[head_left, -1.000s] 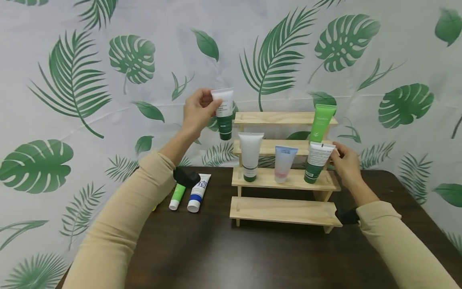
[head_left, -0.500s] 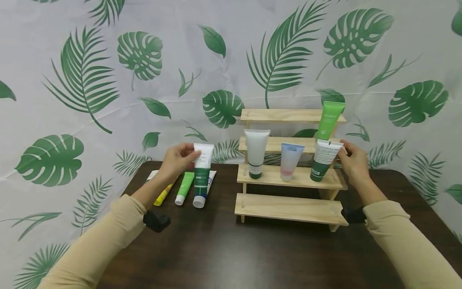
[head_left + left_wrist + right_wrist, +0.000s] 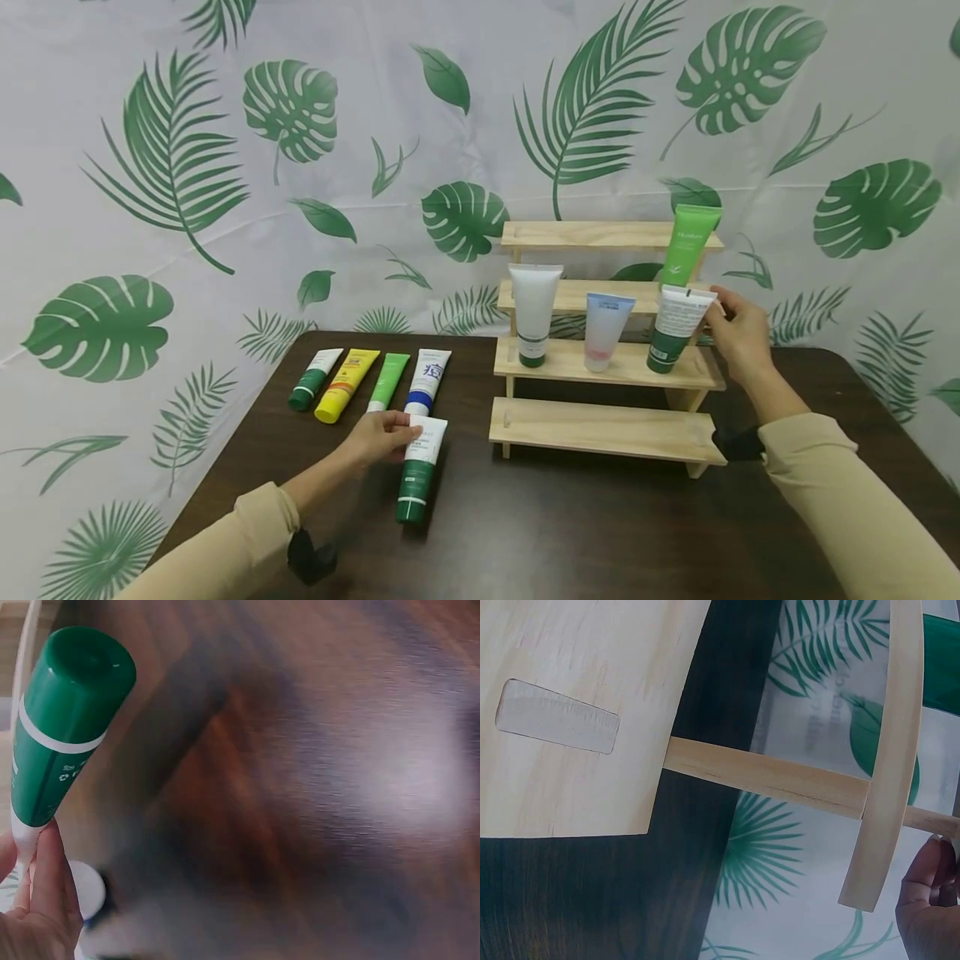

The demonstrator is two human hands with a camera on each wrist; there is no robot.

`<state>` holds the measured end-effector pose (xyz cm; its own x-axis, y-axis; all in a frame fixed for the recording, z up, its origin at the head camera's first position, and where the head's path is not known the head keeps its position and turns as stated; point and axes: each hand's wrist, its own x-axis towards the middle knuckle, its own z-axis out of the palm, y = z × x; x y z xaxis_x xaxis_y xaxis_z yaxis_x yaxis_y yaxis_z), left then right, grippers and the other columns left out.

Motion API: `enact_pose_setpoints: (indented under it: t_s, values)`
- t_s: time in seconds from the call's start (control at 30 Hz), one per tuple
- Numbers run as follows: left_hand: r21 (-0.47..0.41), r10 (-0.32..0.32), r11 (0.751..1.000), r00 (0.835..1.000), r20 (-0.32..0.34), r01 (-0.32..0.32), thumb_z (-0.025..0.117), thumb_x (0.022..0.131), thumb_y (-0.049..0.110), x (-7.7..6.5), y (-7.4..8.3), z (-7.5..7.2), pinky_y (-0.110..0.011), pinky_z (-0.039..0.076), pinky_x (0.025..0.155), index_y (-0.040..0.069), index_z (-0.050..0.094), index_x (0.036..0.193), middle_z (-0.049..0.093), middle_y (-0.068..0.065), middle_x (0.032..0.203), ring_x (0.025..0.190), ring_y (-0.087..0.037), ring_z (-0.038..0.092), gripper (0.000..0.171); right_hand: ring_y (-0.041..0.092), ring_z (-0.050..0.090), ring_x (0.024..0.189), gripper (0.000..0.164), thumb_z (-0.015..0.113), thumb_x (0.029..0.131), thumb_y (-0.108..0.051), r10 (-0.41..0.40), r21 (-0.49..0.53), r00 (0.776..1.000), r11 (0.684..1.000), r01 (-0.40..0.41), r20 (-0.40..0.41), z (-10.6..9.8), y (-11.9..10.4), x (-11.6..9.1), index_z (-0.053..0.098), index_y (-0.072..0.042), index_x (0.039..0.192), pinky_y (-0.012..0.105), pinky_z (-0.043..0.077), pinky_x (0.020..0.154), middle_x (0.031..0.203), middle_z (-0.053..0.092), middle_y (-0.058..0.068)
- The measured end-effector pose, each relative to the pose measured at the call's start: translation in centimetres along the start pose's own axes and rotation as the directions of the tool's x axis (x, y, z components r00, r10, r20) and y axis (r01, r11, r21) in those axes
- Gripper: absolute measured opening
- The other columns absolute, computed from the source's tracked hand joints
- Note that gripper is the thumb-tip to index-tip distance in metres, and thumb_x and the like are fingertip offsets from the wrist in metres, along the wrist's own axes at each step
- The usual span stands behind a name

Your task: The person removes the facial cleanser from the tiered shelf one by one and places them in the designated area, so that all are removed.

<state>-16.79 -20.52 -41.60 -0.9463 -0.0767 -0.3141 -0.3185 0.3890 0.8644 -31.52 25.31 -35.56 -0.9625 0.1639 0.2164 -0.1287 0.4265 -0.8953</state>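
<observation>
Left grip (image 3: 377,439) lowered white-and-green tube (image 3: 416,477) from beside rack (image 3: 600,428) to front of blue-banded tube (image 3: 427,379).

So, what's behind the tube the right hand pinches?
A green tube rises behind it, at the next shelf up. The front tube covers its lower end, so its footing can't be seen.

The left hand (image 3: 378,439) pinches a white-and-green squeeze tube (image 3: 421,473) just near of a white-and-blue tube (image 3: 427,377) on the dark wooden table (image 3: 540,542). Right, the right hand (image 3: 742,332) pinches a tilted green-bottomed tube (image 3: 675,327) at the tiered wooden shelf (image 3: 600,429).
</observation>
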Motion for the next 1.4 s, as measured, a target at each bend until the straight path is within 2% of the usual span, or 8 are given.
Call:
enact_pose_setpoints:
  t_s: [0.13,0.5,0.97,1.2,1.4]
  values:
    - [-0.013,-0.044,0.999,0.999,-0.028,0.044,0.066,0.089,0.013,-0.3,-1.0,0.0,-0.036,0.058,0.069,-0.008,0.059,0.107,0.063,-0.008,0.086,0.072,-0.014,0.059,0.029,-0.016,0.047,0.069,0.049,0.038,0.098,-0.017,0.013,-0.009,1.0,1.0,-0.013,-0.002,0.0,0.0,0.1,0.035,0.005,0.141,0.003,0.046,0.062,0.123,0.049,0.023]
    - [-0.017,-0.133,0.991,0.991,-0.027,0.133,0.066,0.089,0.015,-0.3,-2.6,0.4,-0.037,0.058,0.071,-0.005,0.06,0.105,0.063,-0.008,0.087,0.075,-0.016,0.06,0.027,-0.017,0.045,0.071,0.049,0.038,0.098,-0.018,0.025,-0.017,1.0,1.0,-0.025,-0.001,0.0,0.0,0.1,0.035,0.005,0.141,0.002,0.045,0.063,0.13,0.047,0.029]
    - [-0.001,-0.154,0.988,0.988,-0.031,0.154,0.065,0.089,0.014,0.1,-3.4,-0.1,-0.036,0.058,0.07,-0.007,0.058,0.107,0.062,-0.009,0.088,0.075,-0.016,0.058,0.028,-0.014,0.045,0.072,0.048,0.037,0.098,-0.018,0.033,-0.035,0.999,0.999,-0.034,-0.011,0.0,-0.2,0.3,0.036,0.002,0.142,0.007,0.049,0.067,0.129,0.049,0.026]
    - [0.031,-0.149,0.988,0.989,-0.023,0.149,0.065,0.089,0.015,0.3,-3.7,-0.6,-0.038,0.058,0.071,-0.007,0.058,0.107,0.061,-0.01,0.089,0.076,-0.017,0.058,0.029,-0.015,0.044,0.072,0.049,0.037,0.099,-0.02,0.038,-0.039,0.999,0.999,-0.038,-0.008,0.0,-0.2,0.3,0.035,0.002,0.142,0.003,0.046,0.063,0.13,0.048,0.026]
    - [0.055,-0.152,0.987,0.988,-0.028,0.153,0.065,0.089,0.014,0.2,-3.7,-0.8,-0.039,0.058,0.072,-0.008,0.058,0.108,0.062,-0.011,0.09,0.075,-0.016,0.059,0.03,-0.015,0.045,0.071,0.048,0.038,0.099,-0.019,0.024,-0.033,1.0,0.999,-0.024,-0.007,0.0,0.0,0.1,0.035,0.003,0.142,0.005,0.047,0.064,0.129,0.048,0.026]
